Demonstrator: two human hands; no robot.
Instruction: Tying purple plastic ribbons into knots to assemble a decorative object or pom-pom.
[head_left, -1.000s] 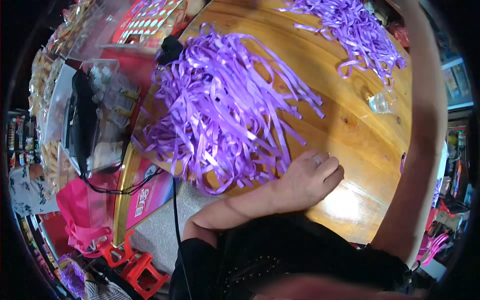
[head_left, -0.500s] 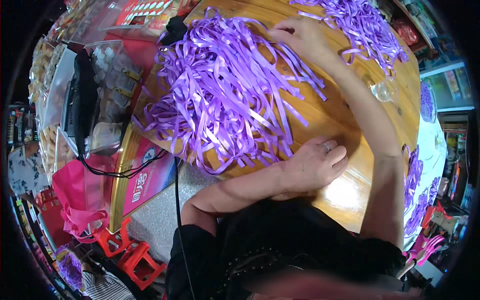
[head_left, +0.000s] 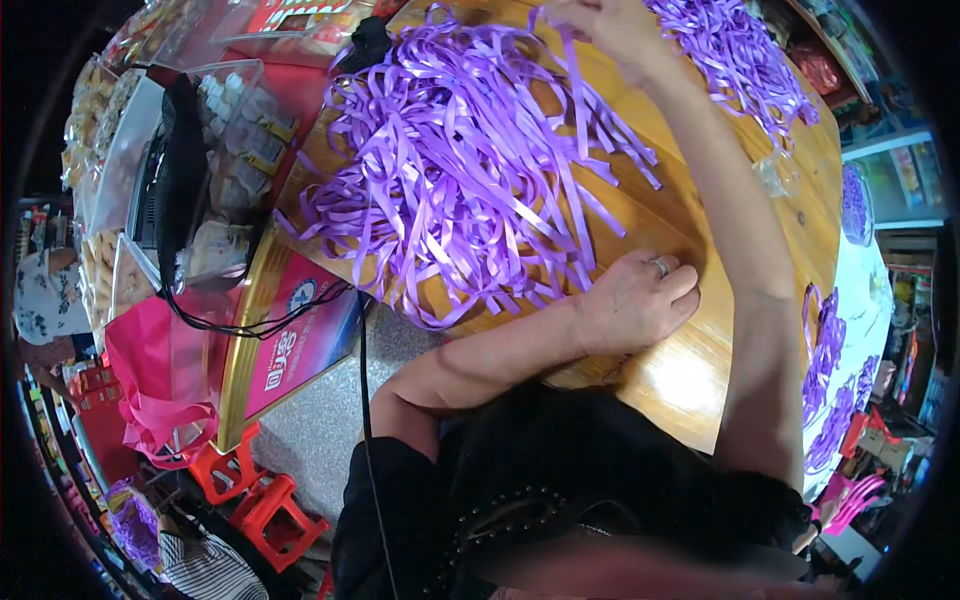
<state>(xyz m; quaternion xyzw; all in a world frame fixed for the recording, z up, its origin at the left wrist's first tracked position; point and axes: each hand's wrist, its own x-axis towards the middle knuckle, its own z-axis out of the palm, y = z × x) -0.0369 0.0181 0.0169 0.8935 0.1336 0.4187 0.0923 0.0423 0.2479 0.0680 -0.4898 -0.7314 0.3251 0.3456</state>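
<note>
A large tangled heap of shiny purple ribbon strips [head_left: 455, 180] covers the left part of the wooden table [head_left: 640, 225]. At the far edge, my right hand [head_left: 610, 30] is closed beside the top of this heap. A purple ribbon rises to its fingertips, which are partly cut off by the picture's edge. My left hand [head_left: 640, 300], with a ring on one finger, rests near the table's front with its fingers curled in. Whatever it may hold is hidden under the fingers. Some loose ribbon ends lie close to its wrist.
A second purple ribbon pile [head_left: 745, 75] lies at the far right, with a small clear plastic piece [head_left: 775, 172] nearer. Packed snack tubs [head_left: 235, 130] and a pink bag [head_left: 160, 375] stand left. Red stools [head_left: 280, 520] are below; a black cable [head_left: 366, 420] hangs at the front.
My right hand has moved farther away, toward the far edge, lifting a ribbon from the heap. My left hand stays curled in nearly the same place. The view has shifted slightly.
</note>
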